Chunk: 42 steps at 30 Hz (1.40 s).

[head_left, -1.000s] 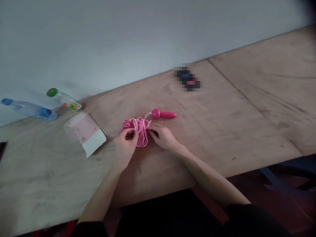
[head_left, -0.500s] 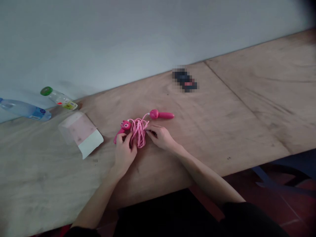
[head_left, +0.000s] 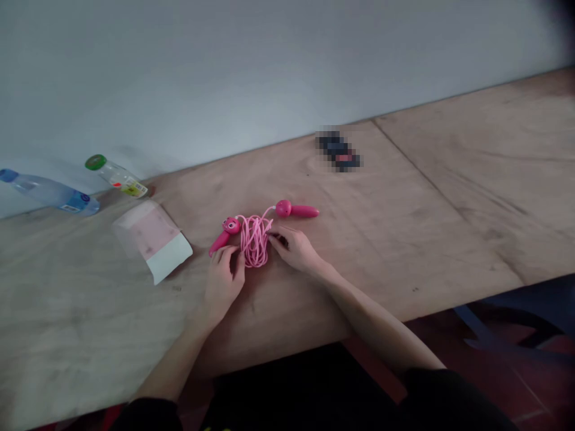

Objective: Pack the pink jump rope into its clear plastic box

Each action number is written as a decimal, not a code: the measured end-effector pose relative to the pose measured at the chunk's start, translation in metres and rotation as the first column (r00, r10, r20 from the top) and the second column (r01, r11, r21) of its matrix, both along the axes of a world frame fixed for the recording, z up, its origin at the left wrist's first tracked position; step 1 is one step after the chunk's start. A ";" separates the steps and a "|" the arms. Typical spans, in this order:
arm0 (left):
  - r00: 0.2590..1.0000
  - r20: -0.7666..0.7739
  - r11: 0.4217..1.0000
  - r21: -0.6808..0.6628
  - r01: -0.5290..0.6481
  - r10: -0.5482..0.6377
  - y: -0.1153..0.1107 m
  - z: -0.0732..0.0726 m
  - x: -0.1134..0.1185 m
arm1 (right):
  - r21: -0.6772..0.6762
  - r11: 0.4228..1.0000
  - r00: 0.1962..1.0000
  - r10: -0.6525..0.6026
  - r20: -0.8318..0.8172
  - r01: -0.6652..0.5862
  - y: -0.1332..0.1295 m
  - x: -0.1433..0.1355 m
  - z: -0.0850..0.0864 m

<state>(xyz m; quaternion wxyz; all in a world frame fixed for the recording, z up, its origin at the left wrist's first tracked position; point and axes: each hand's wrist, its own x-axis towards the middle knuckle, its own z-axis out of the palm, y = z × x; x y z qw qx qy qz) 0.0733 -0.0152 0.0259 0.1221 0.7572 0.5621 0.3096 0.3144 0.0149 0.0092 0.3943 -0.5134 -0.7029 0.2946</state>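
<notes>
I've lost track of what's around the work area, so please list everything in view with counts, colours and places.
Cord bundle: one, pink, between the hands
Handles: two, deep pink, one each side of the bundle
Packaging: one, pinkish and white, left of the handles
Green-capped bottle: one, clear, by the wall
Blue-capped bottle: one, bluish, far left
Pixelated item: one, dark with red, far side, unidentifiable
Table: one, light brown, under these
Wall: one, grey-blue, behind
Floor: reddish, lower right
Blue object: beyond the near edge, right, unclear
Left hand: one, bare, bundle's lower left
Right hand: one, bare, bundle's right edge
Sleeves: two, black, bottom
</notes>
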 end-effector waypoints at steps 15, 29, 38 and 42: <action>1.000 -0.002 0.997 0.081 -0.007 0.007 0.007 0.002 0.010 | 0.014 1.000 0.996 -0.002 -0.087 0.003 0.001 -0.001 0.006; 0.952 -0.297 0.997 0.019 -0.072 0.075 -0.021 0.005 0.064 | -0.016 0.998 0.997 -0.062 -0.039 0.061 -0.004 -0.013 0.003; 0.875 -0.484 0.994 -0.092 -0.059 0.007 -0.019 0.001 0.076 | 0.044 0.997 0.998 -0.055 -0.035 0.057 -0.006 -0.016 -0.002; 0.850 -0.527 0.989 -0.136 -0.063 -0.018 -0.019 0.000 0.084 | 0.128 0.991 0.999 -0.037 0.017 0.035 -0.006 -0.017 -0.005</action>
